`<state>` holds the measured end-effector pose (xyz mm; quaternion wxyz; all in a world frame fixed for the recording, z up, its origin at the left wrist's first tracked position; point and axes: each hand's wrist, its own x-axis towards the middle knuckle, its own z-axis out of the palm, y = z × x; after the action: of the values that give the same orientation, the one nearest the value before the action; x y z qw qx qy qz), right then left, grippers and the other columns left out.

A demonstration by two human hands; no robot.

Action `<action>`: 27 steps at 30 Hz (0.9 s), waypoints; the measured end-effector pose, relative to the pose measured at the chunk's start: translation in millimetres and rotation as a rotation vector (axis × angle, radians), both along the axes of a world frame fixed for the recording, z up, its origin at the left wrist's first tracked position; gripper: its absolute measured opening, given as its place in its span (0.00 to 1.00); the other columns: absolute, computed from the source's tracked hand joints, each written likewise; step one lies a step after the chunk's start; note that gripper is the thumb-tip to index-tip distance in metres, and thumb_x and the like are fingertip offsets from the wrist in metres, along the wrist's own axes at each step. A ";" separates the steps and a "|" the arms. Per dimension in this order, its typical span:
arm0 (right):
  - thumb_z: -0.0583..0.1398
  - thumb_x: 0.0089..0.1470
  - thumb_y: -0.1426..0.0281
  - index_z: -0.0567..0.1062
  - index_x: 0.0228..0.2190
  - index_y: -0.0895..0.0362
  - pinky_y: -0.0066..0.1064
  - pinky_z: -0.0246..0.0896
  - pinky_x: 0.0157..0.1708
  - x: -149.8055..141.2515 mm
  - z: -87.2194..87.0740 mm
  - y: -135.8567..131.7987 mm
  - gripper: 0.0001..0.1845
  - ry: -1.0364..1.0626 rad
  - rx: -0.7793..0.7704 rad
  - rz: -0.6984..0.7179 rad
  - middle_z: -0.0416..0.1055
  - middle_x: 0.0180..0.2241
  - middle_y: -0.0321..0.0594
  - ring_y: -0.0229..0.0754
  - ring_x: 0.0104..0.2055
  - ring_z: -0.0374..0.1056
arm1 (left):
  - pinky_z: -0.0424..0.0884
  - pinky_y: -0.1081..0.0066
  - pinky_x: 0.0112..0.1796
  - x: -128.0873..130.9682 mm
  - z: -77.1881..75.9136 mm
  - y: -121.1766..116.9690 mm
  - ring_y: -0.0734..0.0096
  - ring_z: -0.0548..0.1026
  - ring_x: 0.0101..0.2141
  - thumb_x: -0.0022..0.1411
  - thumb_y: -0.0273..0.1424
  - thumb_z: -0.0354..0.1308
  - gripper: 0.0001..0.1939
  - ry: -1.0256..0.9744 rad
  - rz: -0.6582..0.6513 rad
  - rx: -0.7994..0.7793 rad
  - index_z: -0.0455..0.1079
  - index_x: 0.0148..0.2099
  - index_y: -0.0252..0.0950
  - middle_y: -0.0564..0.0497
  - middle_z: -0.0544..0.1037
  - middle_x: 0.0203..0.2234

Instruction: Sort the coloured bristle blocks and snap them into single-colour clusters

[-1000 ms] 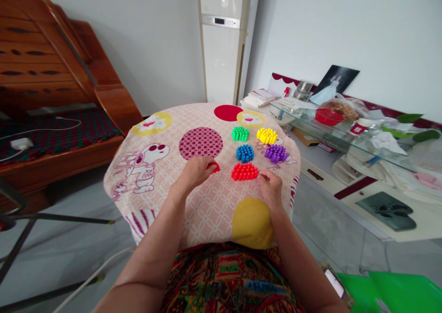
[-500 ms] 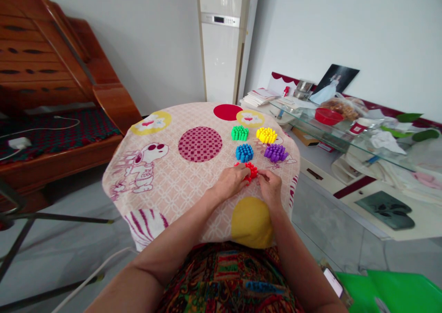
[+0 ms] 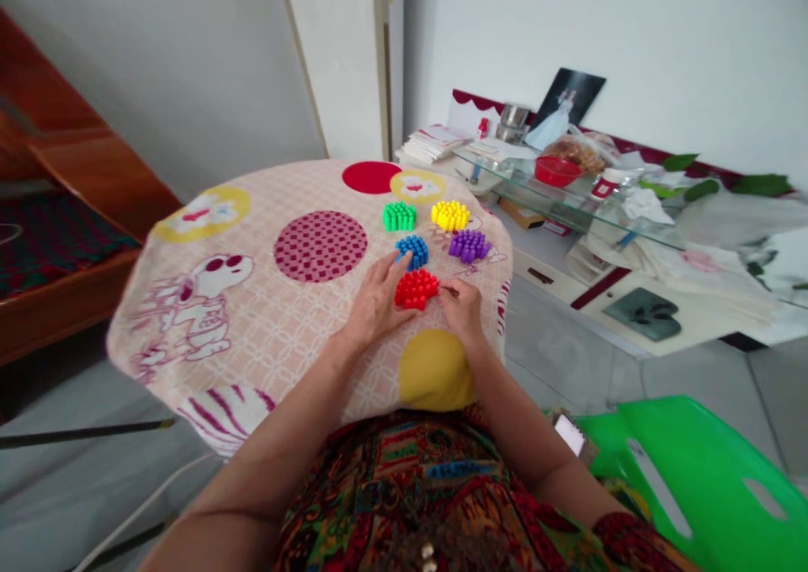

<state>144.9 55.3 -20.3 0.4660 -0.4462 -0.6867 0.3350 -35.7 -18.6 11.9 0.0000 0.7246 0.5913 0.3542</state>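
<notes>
A tight cluster of small red pegs (image 3: 417,289) stands upright on the cloth-covered round table (image 3: 303,320). My left hand (image 3: 377,301) rests at its left side, fingers spread, thumb along the near edge and fingertips close to the blue pegs (image 3: 412,251). At the right edge of the red cluster, my right hand (image 3: 462,307) has thumb and forefinger pinched together; what lies between them is too small to make out. Beyond are similar clusters of green pegs (image 3: 400,216), yellow pegs (image 3: 450,214) and purple pegs (image 3: 470,246).
Right of the table stands a cabinet with a glass shelf (image 3: 568,192), holding a red bowl (image 3: 558,171), a paper cup (image 3: 606,184) and papers (image 3: 434,142). A green plastic stool (image 3: 694,471) is low at the right. A wooden bench (image 3: 76,244) stands at the left.
My left hand has drawn back from over the red pegs and spread open at their left, uncovering them. My right hand stays pinched at their right edge. The view has turned right and down.
</notes>
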 end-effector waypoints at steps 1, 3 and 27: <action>0.56 0.48 0.71 0.80 0.28 0.56 0.30 0.64 0.34 -0.6 0.7 0.6 0.11 -0.016 0.005 -0.008 0.77 0.26 0.38 0.41 0.30 0.70 | 0.58 0.51 0.63 1.0 -2.8 2.0 0.45 0.57 0.65 0.51 0.41 0.69 0.50 0.001 -0.005 -0.026 0.50 0.70 0.35 0.36 0.56 0.67; 0.56 0.49 0.73 0.79 0.28 0.57 0.29 0.64 0.36 -1.8 0.6 3.0 0.11 -0.047 0.031 -0.019 0.77 0.28 0.36 0.40 0.32 0.71 | 0.57 0.50 0.63 3.3 -7.5 6.0 0.45 0.55 0.66 0.52 0.42 0.69 0.53 -0.013 0.000 -0.089 0.45 0.72 0.35 0.37 0.53 0.68; 0.55 0.55 0.75 0.79 0.33 0.57 0.29 0.63 0.41 -7.1 -8.0 12.9 0.11 -0.165 0.016 -0.035 0.77 0.33 0.38 0.38 0.35 0.70 | 0.57 0.51 0.64 6.7 -12.4 18.8 0.47 0.55 0.66 0.54 0.48 0.65 0.52 -0.038 0.005 -0.134 0.44 0.72 0.38 0.39 0.53 0.68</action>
<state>137.8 68.1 -28.3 0.4170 -0.4803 -0.7177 0.2833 -28.9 0.3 -0.4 0.0586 0.7148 0.6152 0.3274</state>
